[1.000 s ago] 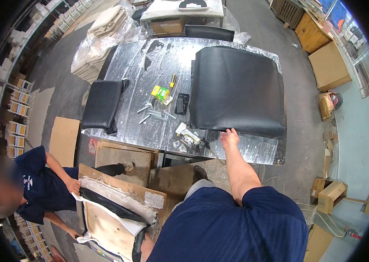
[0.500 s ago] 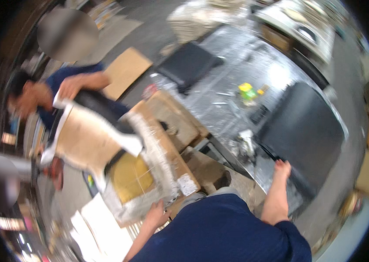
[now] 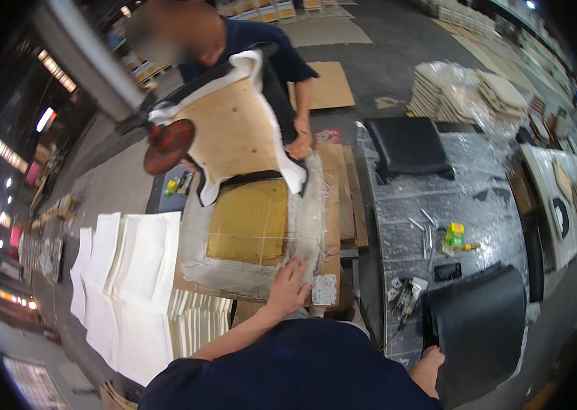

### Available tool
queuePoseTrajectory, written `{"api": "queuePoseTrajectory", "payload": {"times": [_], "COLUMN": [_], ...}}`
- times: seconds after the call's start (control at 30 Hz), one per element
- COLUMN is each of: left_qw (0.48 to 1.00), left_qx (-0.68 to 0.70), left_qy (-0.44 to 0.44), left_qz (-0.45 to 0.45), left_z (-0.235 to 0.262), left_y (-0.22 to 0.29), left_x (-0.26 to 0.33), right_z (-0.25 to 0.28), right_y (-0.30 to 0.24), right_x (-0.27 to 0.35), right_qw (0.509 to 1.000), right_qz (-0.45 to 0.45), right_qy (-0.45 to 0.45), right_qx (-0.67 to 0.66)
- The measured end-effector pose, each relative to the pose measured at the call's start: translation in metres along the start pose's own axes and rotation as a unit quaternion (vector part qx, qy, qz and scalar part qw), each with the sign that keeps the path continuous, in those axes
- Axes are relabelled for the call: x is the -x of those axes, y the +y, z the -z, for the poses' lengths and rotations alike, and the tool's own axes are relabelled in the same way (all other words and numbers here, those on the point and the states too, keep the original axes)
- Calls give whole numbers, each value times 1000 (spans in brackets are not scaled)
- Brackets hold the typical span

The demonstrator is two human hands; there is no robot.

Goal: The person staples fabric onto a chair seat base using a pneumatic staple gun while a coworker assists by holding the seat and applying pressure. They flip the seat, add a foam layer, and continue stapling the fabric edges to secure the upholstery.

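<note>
My left hand (image 3: 287, 290) lies with fingers spread on the near right part of a grey padded form (image 3: 241, 273) with a yellow panel (image 3: 247, 222) in its middle. At my right side, my right hand (image 3: 430, 361) grips the left edge of a stack of black leather-like sheets (image 3: 480, 335); its fingertips are partly hidden. Across from me, a co-worker's hand (image 3: 299, 142) steadies a curved wooden seat panel (image 3: 223, 137) with white padding and black covering. That panel is tilted over the far part of the form.
White foam pieces (image 3: 142, 266) are stacked at the left. On the plastic-covered table (image 3: 404, 212) at the right are a black cushion (image 3: 408, 145), a green-and-yellow box (image 3: 455, 236), a metal tool (image 3: 408, 297) and a dark phone-like object (image 3: 447, 272). A red round disc (image 3: 169, 147) hangs near the panel.
The view has swung leftward. My left hand has moved from the form's near edge onto its top. My right hand stays at the black sheets, and the co-worker still holds the panel.
</note>
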State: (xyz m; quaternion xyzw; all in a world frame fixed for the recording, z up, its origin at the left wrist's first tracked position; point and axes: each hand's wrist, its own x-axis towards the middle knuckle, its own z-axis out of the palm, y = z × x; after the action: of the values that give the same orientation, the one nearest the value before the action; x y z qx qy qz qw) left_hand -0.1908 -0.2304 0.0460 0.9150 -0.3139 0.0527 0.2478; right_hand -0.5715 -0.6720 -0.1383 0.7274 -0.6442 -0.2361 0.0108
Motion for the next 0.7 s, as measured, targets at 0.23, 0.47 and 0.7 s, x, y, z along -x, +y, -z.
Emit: {"api": "queuePoseTrajectory", "payload": {"times": [0.23, 0.47, 0.7], "left_qw": [996, 999, 997], "left_qx": [-17, -21, -27], "left_qy": [-67, -26, -13], "left_qz": [60, 24, 65], "left_z": [-29, -36, -39], "left_y": [17, 24, 16], "left_x": [-11, -18, -7], "right_z": [22, 48, 79], "right_y": [30, 27, -24], "right_x": [37, 42, 37], "right_qw": [981, 991, 978], "right_qz": [148, 128, 204], "right_qy": [-16, -23, 4], "right_qx": [127, -12, -45]}}
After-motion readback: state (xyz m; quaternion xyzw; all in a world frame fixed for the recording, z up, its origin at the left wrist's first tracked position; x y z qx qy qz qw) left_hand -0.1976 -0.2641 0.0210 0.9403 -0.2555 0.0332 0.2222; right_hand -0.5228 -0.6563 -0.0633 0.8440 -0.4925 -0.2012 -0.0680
